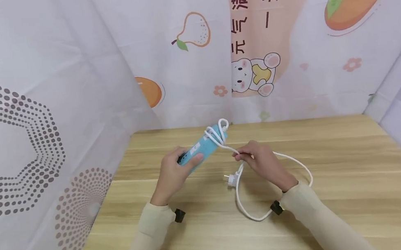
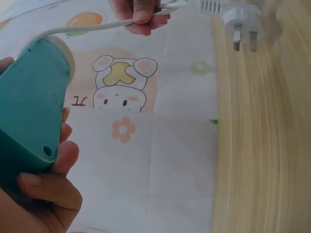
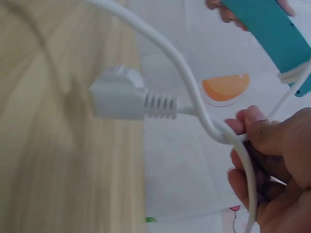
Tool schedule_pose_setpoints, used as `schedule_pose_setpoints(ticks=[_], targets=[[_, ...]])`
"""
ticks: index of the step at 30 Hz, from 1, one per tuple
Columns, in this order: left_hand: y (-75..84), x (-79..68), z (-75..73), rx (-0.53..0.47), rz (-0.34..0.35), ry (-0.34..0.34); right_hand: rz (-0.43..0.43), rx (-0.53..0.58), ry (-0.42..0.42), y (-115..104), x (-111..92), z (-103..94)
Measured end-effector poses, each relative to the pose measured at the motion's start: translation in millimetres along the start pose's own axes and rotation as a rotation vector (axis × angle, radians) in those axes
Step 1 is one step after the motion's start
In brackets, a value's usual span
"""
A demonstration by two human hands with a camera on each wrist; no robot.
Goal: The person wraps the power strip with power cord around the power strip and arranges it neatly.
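My left hand (image 1: 175, 167) grips a blue power strip (image 1: 205, 146) by its lower end, thumb across its face; the strip slants up to the right above the table. A white cord (image 3: 167, 46) comes off its upper end and loops around that end. My right hand (image 1: 260, 161) pinches the cord between thumb and fingers, to the right of the strip. Below that hand hangs the white plug (image 1: 232, 180), its metal pins pointing left in the head view. The plug (image 3: 119, 94) and crossing strands of cord show close up in the right wrist view.
The wooden table (image 1: 206, 240) spreads under both hands. A loop of the cord (image 1: 301, 165) runs out past the right wrist and back under it. Printed curtains (image 1: 163, 63) with fruit and a cartoon bear hang behind and beside the table.
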State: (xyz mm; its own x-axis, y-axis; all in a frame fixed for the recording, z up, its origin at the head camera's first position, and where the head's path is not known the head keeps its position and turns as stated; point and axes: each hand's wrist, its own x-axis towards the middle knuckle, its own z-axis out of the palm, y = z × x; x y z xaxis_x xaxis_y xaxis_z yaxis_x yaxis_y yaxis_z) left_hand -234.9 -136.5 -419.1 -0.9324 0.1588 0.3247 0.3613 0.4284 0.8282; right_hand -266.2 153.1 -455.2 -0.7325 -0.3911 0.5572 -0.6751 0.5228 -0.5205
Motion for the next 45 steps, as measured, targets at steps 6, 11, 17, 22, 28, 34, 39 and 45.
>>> schedule_pose_setpoints(ticks=[6, 11, 17, 22, 28, 34, 39, 45], targets=[[3.1, -1.3, -3.7, -0.110, -0.017, -0.043, 0.025, 0.077, 0.000, -6, 9, -9.0], [0.7, -2.7, -5.4, -0.277, -0.049, -0.077, 0.004, 0.179, 0.019, -7, 8, -11.3], [0.0, -2.4, -0.5, -0.385, -0.057, -0.136, -0.035, 0.188, 0.046, -5, 4, -12.2], [-1.0, -3.8, 7.0, -0.399, -0.068, -0.184, -0.029, 0.180, 0.013, -3, 3, -5.8], [1.2, -6.1, 14.0, -0.399, -0.074, -0.227, -0.022, 0.216, -0.097, -6, 2, 6.2], [0.2, -6.4, 14.9, -0.307, -0.006, -0.315, -0.029, 0.079, -0.055, -4, -2, 6.6], [-3.6, -4.8, 15.0, -0.221, 0.067, -0.413, 0.028, 0.025, -0.047, -2, -3, -3.5], [-5.6, -4.3, 16.2, -0.172, 0.145, -0.464, -0.028, 0.022, -0.089, -2, -1, -10.4]])
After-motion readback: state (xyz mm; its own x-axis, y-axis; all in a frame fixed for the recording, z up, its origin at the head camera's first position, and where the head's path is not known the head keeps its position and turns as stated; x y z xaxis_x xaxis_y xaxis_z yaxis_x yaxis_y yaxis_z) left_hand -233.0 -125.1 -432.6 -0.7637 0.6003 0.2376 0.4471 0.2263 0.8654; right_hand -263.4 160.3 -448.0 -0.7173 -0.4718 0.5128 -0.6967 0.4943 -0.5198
